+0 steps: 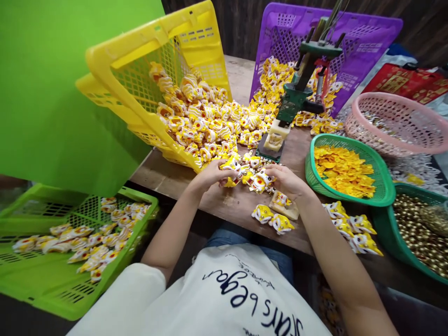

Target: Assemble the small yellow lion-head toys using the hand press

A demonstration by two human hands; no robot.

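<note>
My left hand (pixel 210 175) is curled around a yellow-and-white lion-head toy (pixel 231 164) at the near edge of the pile spilling from the tipped yellow crate (pixel 119 84). My right hand (pixel 285 179) pinches another lion-head toy (pixel 259 182) just to the left of it. Both hands are over the wooden table (pixel 175 179). A small pale block (pixel 284 207) with a lion head on it lies under my right wrist. Two finished lion heads (pixel 271 218) lie at the table's front edge.
A green press tool (pixel 297 93) stands mid-table before a tipped purple crate (pixel 308 28). A green basket of yellow pieces (pixel 345 170), a pink basket (pixel 395 121) and a green tub of gold bells (pixel 420 233) are right. A lime crate with toys (pixel 52 280) sits low left.
</note>
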